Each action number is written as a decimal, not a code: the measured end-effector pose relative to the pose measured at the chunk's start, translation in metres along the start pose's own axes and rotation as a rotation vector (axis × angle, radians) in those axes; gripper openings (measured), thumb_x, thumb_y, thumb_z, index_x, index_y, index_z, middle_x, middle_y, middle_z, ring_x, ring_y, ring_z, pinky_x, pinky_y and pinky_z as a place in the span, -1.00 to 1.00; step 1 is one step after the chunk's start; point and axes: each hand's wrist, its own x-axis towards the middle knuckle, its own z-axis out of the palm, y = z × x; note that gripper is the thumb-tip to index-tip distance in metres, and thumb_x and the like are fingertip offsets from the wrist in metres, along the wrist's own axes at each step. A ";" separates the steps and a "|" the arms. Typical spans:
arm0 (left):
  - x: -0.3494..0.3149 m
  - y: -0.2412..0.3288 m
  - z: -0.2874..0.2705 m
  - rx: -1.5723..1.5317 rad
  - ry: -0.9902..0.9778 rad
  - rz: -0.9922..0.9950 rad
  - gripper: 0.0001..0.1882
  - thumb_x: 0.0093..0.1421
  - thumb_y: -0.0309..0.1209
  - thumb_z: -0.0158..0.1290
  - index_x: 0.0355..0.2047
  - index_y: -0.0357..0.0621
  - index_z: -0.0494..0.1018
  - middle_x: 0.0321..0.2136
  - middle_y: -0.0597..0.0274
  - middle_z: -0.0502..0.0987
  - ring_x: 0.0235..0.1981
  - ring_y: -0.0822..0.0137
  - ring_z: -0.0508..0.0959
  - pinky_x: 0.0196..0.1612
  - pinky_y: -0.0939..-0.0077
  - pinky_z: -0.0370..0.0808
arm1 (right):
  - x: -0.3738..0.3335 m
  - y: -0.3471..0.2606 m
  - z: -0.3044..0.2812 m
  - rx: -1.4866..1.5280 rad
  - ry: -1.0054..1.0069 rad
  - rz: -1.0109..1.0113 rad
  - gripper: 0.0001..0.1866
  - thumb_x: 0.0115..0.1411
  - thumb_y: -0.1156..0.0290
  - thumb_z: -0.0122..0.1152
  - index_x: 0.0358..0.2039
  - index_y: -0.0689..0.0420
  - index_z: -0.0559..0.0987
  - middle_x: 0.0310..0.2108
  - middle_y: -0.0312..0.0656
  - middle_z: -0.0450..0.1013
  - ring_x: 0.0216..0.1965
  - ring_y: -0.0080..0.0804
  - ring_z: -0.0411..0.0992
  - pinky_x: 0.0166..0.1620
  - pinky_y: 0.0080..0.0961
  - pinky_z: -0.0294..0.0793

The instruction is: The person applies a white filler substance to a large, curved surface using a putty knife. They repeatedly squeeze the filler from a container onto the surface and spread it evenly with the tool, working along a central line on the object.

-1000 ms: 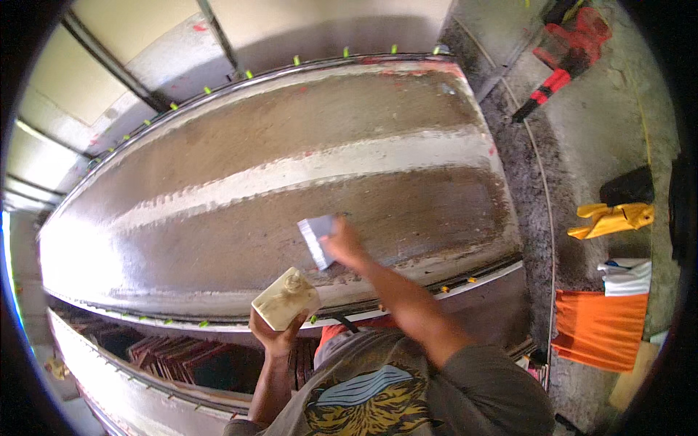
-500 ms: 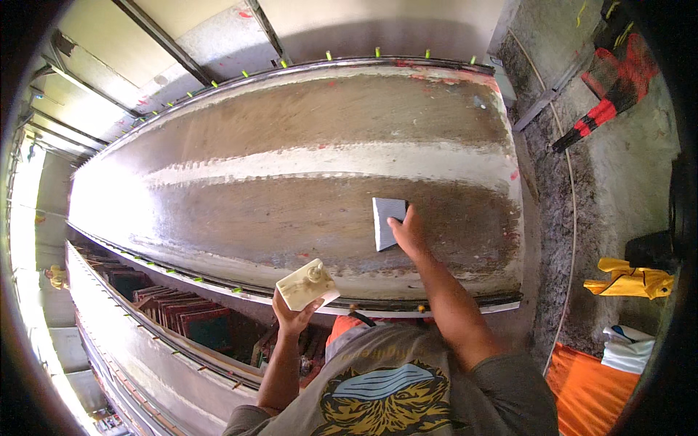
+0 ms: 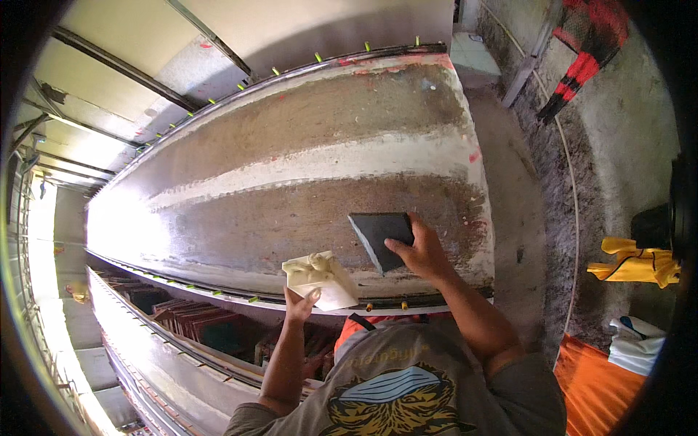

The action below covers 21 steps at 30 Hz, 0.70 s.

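Note:
My right hand (image 3: 422,251) grips a flat, dark grey rectangular pad (image 3: 382,236) by its right side, thumb across its face. A pale edge runs down the pad's left side. The pad is tilted over the long printing table (image 3: 313,163); whether it touches the surface I cannot tell. My left hand (image 3: 302,301) holds a cream, box-shaped plastic container (image 3: 327,282) near the table's front edge, thumb against its near side. A rounded, brownish-smeared lump shows on top of the container; its inside is hidden. The tabletop has two brown-stained bands with a whitish strip between.
Small yellow-green pegs (image 3: 318,57) line the table's rails. Stacked frames (image 3: 189,320) sit under a second long table (image 3: 156,363) at the left. On the right are a red-and-black cloth (image 3: 582,62), a yellow cloth (image 3: 636,263) and orange fabric (image 3: 600,385).
The pad has come nearer to me and turned, its dark face now showing instead of the light one. The container has shifted right and tipped. My view has swung too.

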 end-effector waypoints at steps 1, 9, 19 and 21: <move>0.001 -0.004 0.002 -0.001 0.027 0.003 -0.25 0.00 -0.40 0.45 0.15 -0.32 0.33 -0.01 0.10 0.55 -0.01 0.26 0.58 0.07 0.32 0.52 | -0.006 -0.002 0.001 0.041 -0.022 0.033 -0.46 0.13 0.29 0.39 0.06 0.28 0.46 -0.21 0.06 0.58 -0.19 -0.08 0.60 -0.09 -0.21 0.55; 0.014 -0.024 -0.008 -0.073 -0.097 0.110 -0.06 0.03 -0.35 0.42 0.32 -0.25 0.12 0.14 0.06 0.42 0.14 0.14 0.47 0.21 0.19 0.39 | -0.014 -0.008 -0.002 0.064 -0.123 0.116 -0.46 0.11 0.41 0.40 0.09 0.26 0.47 -0.12 -0.03 0.57 -0.10 -0.27 0.56 0.01 -0.33 0.51; 0.021 -0.019 -0.004 -0.071 -0.116 0.065 -0.07 0.04 -0.33 0.37 0.33 -0.24 0.09 0.17 0.03 0.38 0.17 0.11 0.44 0.23 0.16 0.36 | -0.010 -0.020 0.007 0.183 -0.203 0.224 -0.48 0.11 0.42 0.38 0.07 0.29 0.47 -0.13 -0.02 0.57 -0.11 -0.26 0.55 0.00 -0.32 0.50; 0.018 -0.020 -0.011 0.072 -0.066 0.005 -0.13 0.04 -0.32 0.38 0.27 -0.27 0.17 0.11 0.04 0.45 0.10 0.15 0.49 0.19 0.21 0.42 | -0.009 -0.027 0.004 0.222 -0.196 0.251 -0.50 0.12 0.43 0.38 0.06 0.30 0.47 -0.14 -0.01 0.57 -0.12 -0.26 0.56 -0.01 -0.33 0.50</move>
